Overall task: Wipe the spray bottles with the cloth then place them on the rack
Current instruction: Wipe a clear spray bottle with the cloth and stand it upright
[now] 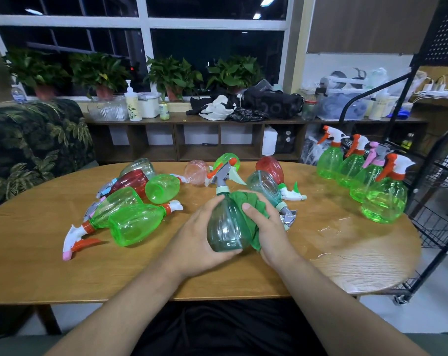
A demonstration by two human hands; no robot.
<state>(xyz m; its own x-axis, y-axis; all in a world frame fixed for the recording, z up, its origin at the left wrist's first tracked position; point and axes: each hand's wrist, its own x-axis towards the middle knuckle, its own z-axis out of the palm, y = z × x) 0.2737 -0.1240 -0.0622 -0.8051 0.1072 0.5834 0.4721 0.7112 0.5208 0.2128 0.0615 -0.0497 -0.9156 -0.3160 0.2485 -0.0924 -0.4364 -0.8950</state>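
Sitting at a wide wooden table (pixel 50 265), with a black wire rack (pixel 441 217) just beside its right end; no bottle visible on that rack yet.

Lying on their sides over the left and middle of the table, about nine spray bottles (pixel 133 224), green, red, pink and clear; probably waiting for wiping.

Standing upright at the right end, near the rack but on the table, four green bottles (pixel 356 173), three with orange triggers and one with pink; likely wiped already, only not placed.

Held above the middle of the table, one bluish-green bottle (pixel 225 227), nozzle pointing away; gripped by the left hand (pixel 194 235), fingers curled round its left side and bottom; rubbed by the right hand (pixel 266 227), closed over a green cloth (pixel 246 209) pressed on the right side of the bottle.

Judging so: wiping less than half done, placing not begun.

No brand or label readable on any spray bottle; print on a pump bottle (pixel 133 104) and a can (pixel 164 111) on the far shelf (pixel 192 122), too small to read.
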